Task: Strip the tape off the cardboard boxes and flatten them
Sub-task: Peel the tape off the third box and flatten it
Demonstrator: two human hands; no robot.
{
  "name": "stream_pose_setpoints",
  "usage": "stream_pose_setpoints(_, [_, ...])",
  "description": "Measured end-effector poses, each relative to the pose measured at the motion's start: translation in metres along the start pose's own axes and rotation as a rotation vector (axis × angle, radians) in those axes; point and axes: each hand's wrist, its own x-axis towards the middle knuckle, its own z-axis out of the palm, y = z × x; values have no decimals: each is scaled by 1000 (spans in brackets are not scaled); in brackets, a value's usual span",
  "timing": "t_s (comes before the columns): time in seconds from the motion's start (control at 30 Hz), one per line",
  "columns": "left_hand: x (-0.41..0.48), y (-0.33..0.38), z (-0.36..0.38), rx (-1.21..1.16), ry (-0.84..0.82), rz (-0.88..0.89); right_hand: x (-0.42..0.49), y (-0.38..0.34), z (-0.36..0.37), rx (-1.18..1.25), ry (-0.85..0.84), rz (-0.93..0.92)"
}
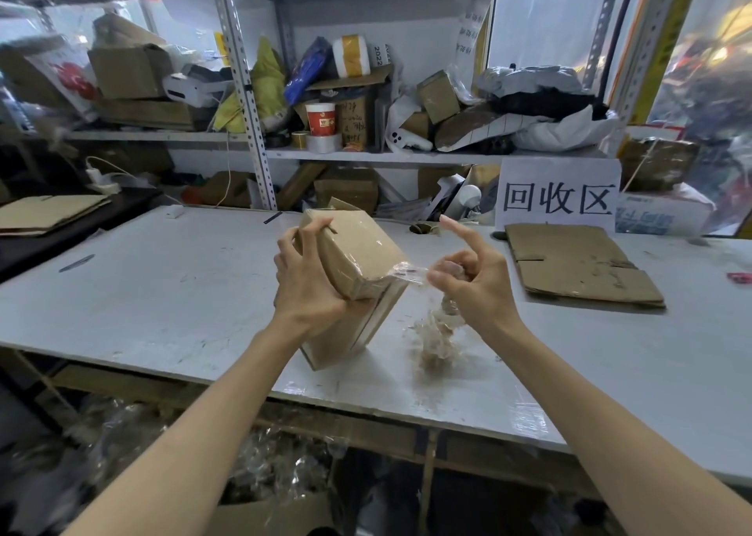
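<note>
Counter (162,291): white, scuffed, set before cluttered metal shelving (244,87).
Box (358,250): brown cardboard, held tilted over counter middle, clear film on upper face.
Tape (411,271): clear, stretched off box's right corner; crumpled tail hanging toward counter.
Left grip (309,275): fingers curled round box's near end.
Right grip (468,275): pinching tape's free end, forefinger raised.
Flattened cardboard (578,267): lying right, below paper sign (557,197).
</note>
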Motion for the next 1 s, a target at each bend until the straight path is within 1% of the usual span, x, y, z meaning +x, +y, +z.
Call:
stream_pose_setpoints(0.07, [-2, 0, 3, 54, 10, 41, 2, -4, -4, 110, -17, 104])
stream_pose_setpoints(0.1, [-3, 0, 5, 76, 13, 62, 3, -5, -4, 128, 3, 144])
stream_pose_setpoints(0.13, [-4, 1, 7, 92, 17, 76, 4, -6, -3, 92, 44, 133])
stream_pose_setpoints(0.2, [-5, 5, 11, 121, 24, 90, 2, -10, 3, -138, 143, -10])
stream_pose_setpoints(0.23, [-6, 7, 12, 135, 24, 97, 0, -14, 8, -220, 154, -82])
stream_pose_setpoints(0.27, [-6, 8, 13, 149, 19, 109, -2, -18, 13, -262, 118, -135])
stream_pose_setpoints(0.33, [-6, 10, 14, 172, 4, 138, -7, -23, 23, -293, -16, -146])
stream_pose_setpoints(0.37, [-5, 11, 14, 173, -2, 141, -11, -24, 28, -337, -56, -140])
stream_pose_setpoints(0.43, [-6, 13, 13, 157, -5, 129, -16, -22, 35, -472, -30, -183])
stream_pose_setpoints(0.5, [-7, 17, 13, 140, -10, 119, -20, -22, 38, -509, 42, -217])
stream_pose_setpoints(0.57, [-9, 20, 13, 137, -23, 113, -20, -23, 39, -444, 78, -155])
stream_pose_setpoints(0.67, [-9, 21, 14, 151, -22, 107, -14, -26, 38, -322, 95, 50])
stream_pose_setpoints(0.7, [-10, 21, 14, 148, -20, 110, -13, -27, 38, -304, 85, 77])
stream_pose_setpoints(0.87, [-15, 21, 14, 126, -9, 152, -9, -28, 39, -278, 28, 117])
stream_pose_setpoints(1.0, [-15, 22, 14, 132, -15, 160, -7, -29, 42, -379, -48, 113])
